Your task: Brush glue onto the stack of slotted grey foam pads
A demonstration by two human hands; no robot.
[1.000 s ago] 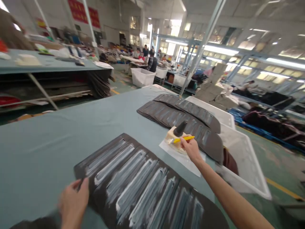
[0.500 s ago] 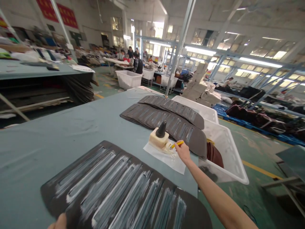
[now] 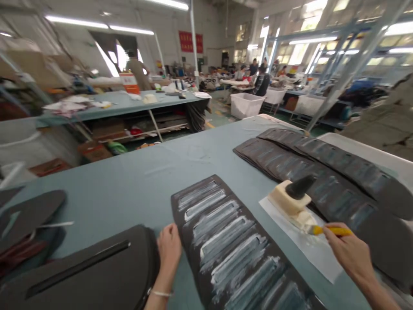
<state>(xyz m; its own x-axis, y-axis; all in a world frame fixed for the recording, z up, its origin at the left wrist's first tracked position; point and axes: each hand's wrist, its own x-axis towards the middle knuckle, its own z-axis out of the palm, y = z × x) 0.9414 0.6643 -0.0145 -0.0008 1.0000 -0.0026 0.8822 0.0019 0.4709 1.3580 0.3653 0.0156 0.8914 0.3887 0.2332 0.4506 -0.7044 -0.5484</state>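
In my right hand (image 3: 350, 249) is a small brush with a yellow handle (image 3: 338, 231). Its bristle end touches pale paste beside a cream block-shaped container (image 3: 280, 198) with a black cone-shaped top (image 3: 301, 187), set on a white sheet (image 3: 300, 245). My left hand (image 3: 169, 245) has curled fingers at the left edge of a dark slotted panel (image 3: 190, 232); whether they pinch that edge is hidden. Whitish streaks run around and across the slots. Left of this hand lies a dark piece with a long zipper-like strip (image 3: 80, 267).
Stacks of streaked dark panels (image 3: 284, 161) lie at the table's right side, with a white bin (image 3: 364, 148) behind. More dark pieces (image 3: 41, 211) rest at far left. Another worktable (image 3: 129, 107) stands beyond; a metal pole (image 3: 348, 73) rises behind the stacks. People work farther back.
The camera view has turned left, bringing the zippered piece and far-left pieces into sight. My left hand shows more fully beside the panel. The brush stays at the paste in my right hand.
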